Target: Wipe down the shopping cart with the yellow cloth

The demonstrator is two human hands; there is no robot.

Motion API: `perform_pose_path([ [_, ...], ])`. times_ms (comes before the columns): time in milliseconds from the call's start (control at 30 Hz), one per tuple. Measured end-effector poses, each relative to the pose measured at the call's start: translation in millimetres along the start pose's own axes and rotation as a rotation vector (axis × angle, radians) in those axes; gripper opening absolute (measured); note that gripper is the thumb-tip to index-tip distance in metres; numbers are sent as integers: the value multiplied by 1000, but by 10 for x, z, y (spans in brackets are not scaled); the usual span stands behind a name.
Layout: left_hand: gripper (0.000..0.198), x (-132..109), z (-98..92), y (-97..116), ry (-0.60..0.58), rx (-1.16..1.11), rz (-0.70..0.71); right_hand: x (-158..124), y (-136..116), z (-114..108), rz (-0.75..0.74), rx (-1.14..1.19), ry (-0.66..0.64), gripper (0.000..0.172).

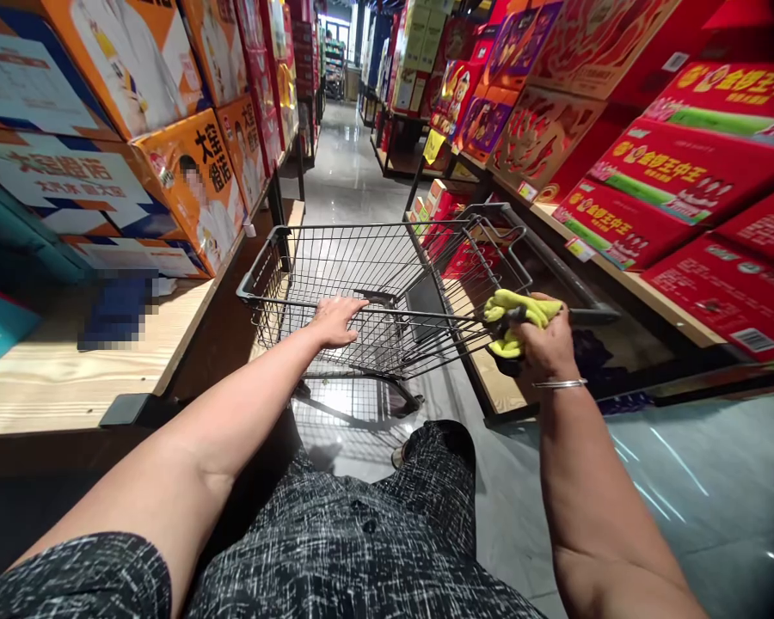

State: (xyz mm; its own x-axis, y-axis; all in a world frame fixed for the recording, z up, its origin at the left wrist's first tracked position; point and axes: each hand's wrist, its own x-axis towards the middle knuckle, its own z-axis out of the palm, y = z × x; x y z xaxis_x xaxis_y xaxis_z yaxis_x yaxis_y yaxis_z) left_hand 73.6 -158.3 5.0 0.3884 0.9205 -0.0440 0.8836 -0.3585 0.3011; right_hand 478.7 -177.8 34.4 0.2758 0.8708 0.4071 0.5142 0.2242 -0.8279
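Observation:
A black wire shopping cart (367, 258) stands in the aisle right in front of me. My left hand (335, 320) rests on the cart's near top rail, fingers curled over the wire. My right hand (542, 344) is closed around a yellow cloth (519, 311) and presses it against the cart's handle bar (590, 311) at the right. A thin silver bangle sits on my right wrist. The cart's basket looks empty.
Low wooden shelves flank the aisle. Orange and white gift boxes (197, 185) stack on the left, red gift boxes (677, 172) on the right. The glossy tiled floor (348, 172) runs ahead between further displays. My patterned dark clothing fills the bottom.

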Motion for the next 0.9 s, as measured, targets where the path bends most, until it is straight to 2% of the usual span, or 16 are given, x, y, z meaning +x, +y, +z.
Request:
perform_pose_path([
  [67, 72, 3, -1, -5, 1, 3, 0, 136, -1, 55, 93, 20, -24, 66],
  [200, 72, 9, -5, -24, -3, 0, 10, 368, -112, 167, 195, -437, -131, 61],
  [267, 72, 11, -1, -35, 5, -1, 15, 402, -225, 237, 152, -652, -204, 50],
  [333, 72, 15, 13, -42, 18, 2, 19, 371, -339, 338, 72, -814, -219, 43],
  [467, 73, 26, 48, -47, 31, 4, 32, 214, -415, 582, -89, -1007, -203, 43],
  [567, 73, 32, 58, -64, 30, 3, 46, 148, -275, 652, -253, -960, -258, 58],
  [667, 73, 44, 44, -108, 37, 11, 50, 190, -67, 562, -439, -832, -376, 73],
  [800, 72, 84, -5, -188, 34, 21, 19, 281, 69, 437, -540, -640, -427, 69],
  [900, 73, 132, -58, -260, 16, 42, -16, 211, 62, 554, -620, -406, -330, 65],
])
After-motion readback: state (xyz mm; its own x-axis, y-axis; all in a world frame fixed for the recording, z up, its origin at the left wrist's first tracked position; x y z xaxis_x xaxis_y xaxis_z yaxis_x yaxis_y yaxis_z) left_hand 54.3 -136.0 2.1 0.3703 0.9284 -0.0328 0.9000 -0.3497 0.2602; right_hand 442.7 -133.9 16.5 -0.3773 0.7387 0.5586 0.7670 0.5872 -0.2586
